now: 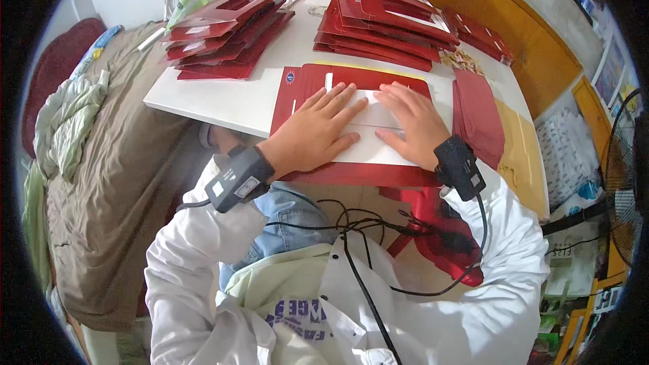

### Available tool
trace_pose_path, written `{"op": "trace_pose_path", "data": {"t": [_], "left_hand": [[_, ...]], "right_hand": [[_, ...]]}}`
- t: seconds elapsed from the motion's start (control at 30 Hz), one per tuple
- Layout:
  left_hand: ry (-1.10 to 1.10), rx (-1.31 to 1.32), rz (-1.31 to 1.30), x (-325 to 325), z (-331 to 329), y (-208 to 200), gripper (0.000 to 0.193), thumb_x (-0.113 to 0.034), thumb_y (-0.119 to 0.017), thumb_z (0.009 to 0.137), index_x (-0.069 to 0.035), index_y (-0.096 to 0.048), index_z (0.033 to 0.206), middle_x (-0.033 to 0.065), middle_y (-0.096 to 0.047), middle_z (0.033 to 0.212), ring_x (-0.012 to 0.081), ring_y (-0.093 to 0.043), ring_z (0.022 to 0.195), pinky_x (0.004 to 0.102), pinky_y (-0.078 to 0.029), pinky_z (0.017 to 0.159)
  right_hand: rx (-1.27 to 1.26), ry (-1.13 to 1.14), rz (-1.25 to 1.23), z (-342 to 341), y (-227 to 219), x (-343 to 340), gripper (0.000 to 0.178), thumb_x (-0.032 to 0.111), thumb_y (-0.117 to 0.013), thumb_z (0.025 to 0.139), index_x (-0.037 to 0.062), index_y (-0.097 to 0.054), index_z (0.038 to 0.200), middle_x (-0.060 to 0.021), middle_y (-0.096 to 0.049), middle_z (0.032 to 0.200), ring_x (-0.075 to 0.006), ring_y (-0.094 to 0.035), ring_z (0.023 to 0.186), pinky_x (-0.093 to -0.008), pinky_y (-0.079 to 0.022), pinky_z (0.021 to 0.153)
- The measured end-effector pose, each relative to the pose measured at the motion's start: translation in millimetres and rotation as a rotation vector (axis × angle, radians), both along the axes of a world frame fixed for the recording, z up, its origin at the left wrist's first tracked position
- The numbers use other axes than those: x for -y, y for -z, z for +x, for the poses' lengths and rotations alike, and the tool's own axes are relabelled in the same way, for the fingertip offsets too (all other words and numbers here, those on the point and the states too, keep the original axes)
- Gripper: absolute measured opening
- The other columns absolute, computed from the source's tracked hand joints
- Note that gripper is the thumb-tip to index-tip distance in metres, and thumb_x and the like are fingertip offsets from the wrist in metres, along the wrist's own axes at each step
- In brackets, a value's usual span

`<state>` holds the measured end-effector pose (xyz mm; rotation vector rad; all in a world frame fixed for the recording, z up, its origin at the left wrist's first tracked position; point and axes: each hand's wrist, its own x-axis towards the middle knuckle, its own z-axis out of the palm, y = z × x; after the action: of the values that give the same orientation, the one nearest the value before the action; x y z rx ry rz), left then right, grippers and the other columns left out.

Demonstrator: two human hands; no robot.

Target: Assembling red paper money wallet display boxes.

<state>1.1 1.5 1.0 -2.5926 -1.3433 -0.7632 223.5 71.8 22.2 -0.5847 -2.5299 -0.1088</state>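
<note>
A flat red cardboard sheet (358, 176) lies at the table's front edge, with a white panel (373, 147) in its middle. My left hand (316, 126) rests flat on the left part of the panel, its fingers spread and pointing away from me. My right hand (415, 123) presses flat on the panel's right side, fingers spread as well. Neither hand grips anything. Parts of the sheet are hidden beneath both palms. Behind it, a thin yellow edge (368, 67) shows along the sheet's far side.
On the white table (203, 98) stand a left stack of folded red card pieces (226, 34) and a taller right stack (378, 23). Dark red sheets (476, 111) lie right of my work, beside yellowish paper (517, 145). Black cables (351, 226) hang over my lap; a fan (625, 176) stands right.
</note>
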Motion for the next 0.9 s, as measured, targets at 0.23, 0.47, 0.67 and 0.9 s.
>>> {"op": "trace_pose_path", "data": {"t": [0.23, 0.47, 0.67, 0.9], "left_hand": [[-0.026, 0.079, -0.011, -7.4, 3.7, -4.0, 0.048, -0.025, -0.054, 0.088, 0.002, -0.044, 0.128, 0.0167, -0.051, 0.123, 0.0327, -0.049, 0.112, 0.0426, -0.037, 0.096], [-0.032, 0.054, 0.029, -18.9, 1.8, 0.2, 0.046, -0.024, -0.057, 0.086, 0.001, -0.048, 0.124, 0.0152, -0.051, 0.120, 0.0321, -0.050, 0.109, 0.0430, -0.038, 0.093], [-0.056, 0.133, -0.039, -12.3, 2.5, -8.7, 0.034, -0.021, -0.061, 0.084, -0.005, -0.056, 0.114, 0.0117, -0.057, 0.110, 0.0300, -0.052, 0.103, 0.0415, -0.039, 0.089], [0.051, 0.118, 0.131, -6.8, 4.8, -12.3, 0.013, -0.013, -0.062, 0.078, -0.007, -0.058, 0.089, 0.0067, -0.057, 0.084, 0.0256, -0.055, 0.085, 0.0409, -0.041, 0.074]], "right_hand": [[0.149, -0.001, -0.100, 0.8, -5.3, -8.3, 0.037, 0.020, -0.061, 0.084, 0.0008, -0.055, 0.116, -0.0141, -0.053, 0.114, -0.0321, -0.051, 0.107, -0.0408, -0.038, 0.095], [0.139, -0.006, -0.234, -2.5, -9.8, -10.7, 0.039, 0.013, -0.061, 0.083, -0.0013, -0.053, 0.119, -0.0138, -0.052, 0.104, -0.0306, -0.052, 0.099, -0.0350, -0.042, 0.086], [0.093, -0.048, -0.168, -4.4, -9.4, -8.5, 0.039, 0.011, -0.062, 0.082, -0.0006, -0.054, 0.118, -0.0124, -0.051, 0.101, -0.0299, -0.052, 0.097, -0.0352, -0.042, 0.085], [0.160, -0.088, -0.193, -4.8, -20.0, -6.1, 0.013, 0.014, -0.061, 0.080, 0.0050, -0.059, 0.089, -0.0096, -0.052, 0.090, -0.0288, -0.055, 0.089, -0.0399, -0.046, 0.073]]}}
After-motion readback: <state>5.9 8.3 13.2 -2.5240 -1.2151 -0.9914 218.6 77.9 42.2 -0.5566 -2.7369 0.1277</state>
